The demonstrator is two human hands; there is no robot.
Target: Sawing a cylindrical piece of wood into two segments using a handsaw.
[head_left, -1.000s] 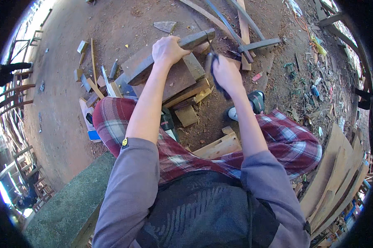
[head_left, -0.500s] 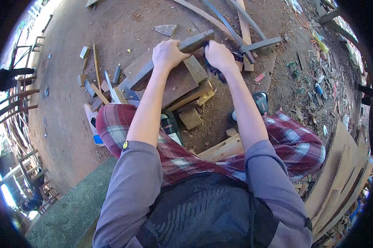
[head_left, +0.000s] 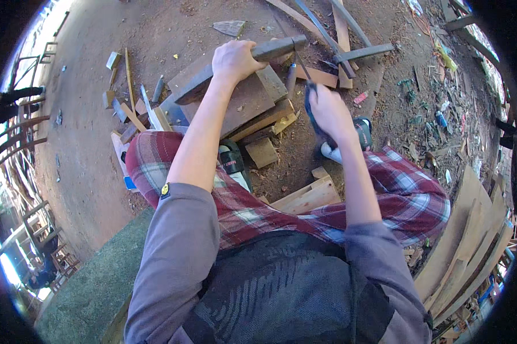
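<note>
One saw [head_left: 310,109], one held timber [head_left: 272,50], two sandals [head_left: 232,159] [head_left: 363,133], one greenish slab [head_left: 95,281], one pair plaid trousers [head_left: 410,198].

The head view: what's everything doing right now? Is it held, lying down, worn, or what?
Left hand: closed over the wooden bar
Right hand: closed around the saw's handle
Saw: held, blade crossing the bar near its far end
Wooden bar: lying slanted on wood blocks, end attached
Plaid trousers: worn, creased
Dark sandals: worn
Curved boards: lying together, overlapping
</note>
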